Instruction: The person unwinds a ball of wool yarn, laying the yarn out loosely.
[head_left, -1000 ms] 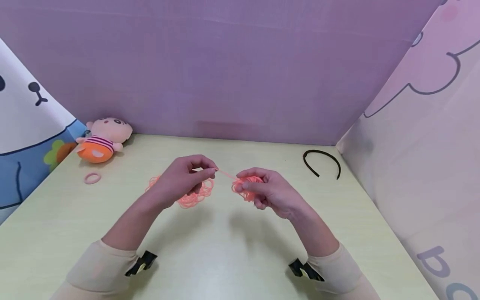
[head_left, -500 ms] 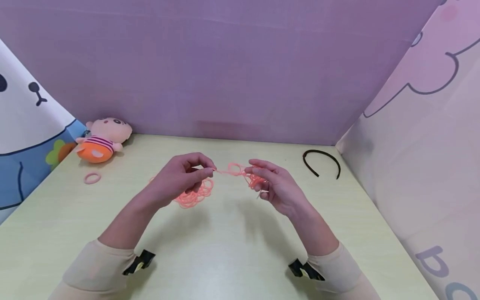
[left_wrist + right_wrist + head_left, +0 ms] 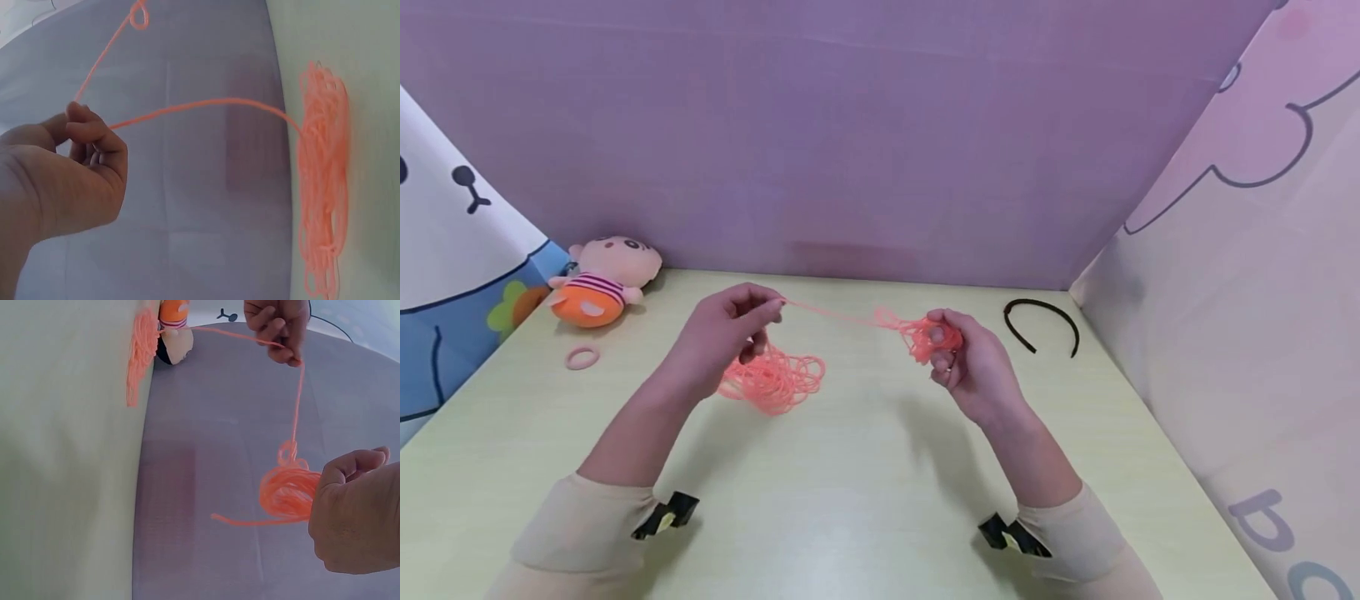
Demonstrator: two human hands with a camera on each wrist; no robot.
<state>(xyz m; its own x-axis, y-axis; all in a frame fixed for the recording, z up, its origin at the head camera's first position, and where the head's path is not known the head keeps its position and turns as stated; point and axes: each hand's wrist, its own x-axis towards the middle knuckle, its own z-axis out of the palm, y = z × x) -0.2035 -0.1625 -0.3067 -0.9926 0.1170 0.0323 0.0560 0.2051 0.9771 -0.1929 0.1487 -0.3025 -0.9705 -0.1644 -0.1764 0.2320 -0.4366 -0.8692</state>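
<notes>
My left hand (image 3: 722, 337) pinches a strand of coral-pink yarn (image 3: 827, 313) between thumb and forefinger, above the table. The strand runs across to a small looped bundle of the same yarn (image 3: 925, 337), which my right hand (image 3: 981, 367) grips with curled fingers. In the right wrist view a loose yarn end (image 3: 244, 522) sticks out from this bundle (image 3: 287, 490). On the table under my left hand lies a larger tangled heap of yarn (image 3: 775, 382). A second length (image 3: 206, 102) arcs from the left fingers to that heap, as the left wrist view shows.
At the back left a plush doll (image 3: 602, 279) in orange shorts lies on the pale table (image 3: 850, 500), with a pink ring (image 3: 582, 357) in front of it. A black headband (image 3: 1042, 321) lies at the back right. Fabric walls enclose the back and sides.
My hands have moved apart, the left one to the left and up, the right one to the right. The strand between them is longer, and more of the heap shows.
</notes>
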